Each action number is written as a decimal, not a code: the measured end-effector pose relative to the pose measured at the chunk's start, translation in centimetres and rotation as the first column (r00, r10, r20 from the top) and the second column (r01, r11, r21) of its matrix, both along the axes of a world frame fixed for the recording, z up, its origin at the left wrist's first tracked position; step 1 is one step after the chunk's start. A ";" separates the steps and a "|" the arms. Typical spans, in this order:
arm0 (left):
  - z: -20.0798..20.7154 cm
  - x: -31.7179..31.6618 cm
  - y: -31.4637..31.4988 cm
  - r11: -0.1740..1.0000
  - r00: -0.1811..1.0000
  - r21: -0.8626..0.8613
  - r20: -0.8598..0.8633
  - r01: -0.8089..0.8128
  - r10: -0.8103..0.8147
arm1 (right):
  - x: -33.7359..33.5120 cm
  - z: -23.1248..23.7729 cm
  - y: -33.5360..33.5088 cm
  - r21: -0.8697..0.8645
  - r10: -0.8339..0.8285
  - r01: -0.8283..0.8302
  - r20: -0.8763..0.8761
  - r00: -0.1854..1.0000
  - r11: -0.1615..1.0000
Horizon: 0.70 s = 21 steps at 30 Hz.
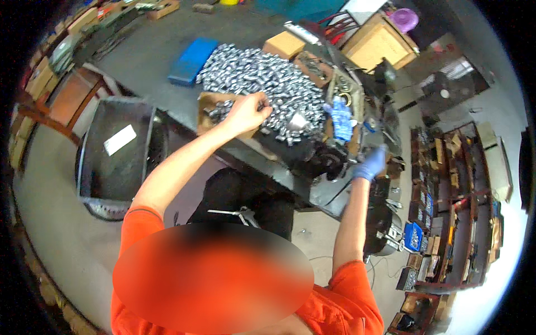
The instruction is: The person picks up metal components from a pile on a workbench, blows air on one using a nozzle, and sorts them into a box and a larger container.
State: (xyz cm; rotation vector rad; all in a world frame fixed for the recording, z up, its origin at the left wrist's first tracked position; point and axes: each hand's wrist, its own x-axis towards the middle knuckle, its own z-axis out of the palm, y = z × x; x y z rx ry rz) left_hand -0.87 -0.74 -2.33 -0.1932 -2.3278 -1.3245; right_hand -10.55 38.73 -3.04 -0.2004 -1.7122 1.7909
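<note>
My bare left hand (pixel 248 113) is over the cardboard box (pixel 206 120), at the near edge of a big heap of small shiny metal cylinders (pixel 262 72). Its fingers are curled together, and whatever may be between them is too small to make out. Some cylinders lie inside the box. On the right, my right hand (pixel 371 163) wears a blue glove and is beside a dark bench machine (pixel 324 162). That hand is blurred, so its grip does not show. A crumpled blue-and-white glove or cloth (pixel 340 119) lies just beyond it.
A blue bin (pixel 192 60) and a yellowish carton (pixel 283 44) border the heap. On the left, a large black crate (pixel 114 151) stands below the table's edge. A fan (pixel 445 92) and shelving with small boxes (pixel 452 206) are at the right.
</note>
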 end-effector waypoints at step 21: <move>-0.9 27.6 -21.2 0.812 0.525 -0.421 0.834 0.404 0.172 | 8.9 -6.5 0.9 -0.399 0.304 -0.172 0.295 0.906 0.901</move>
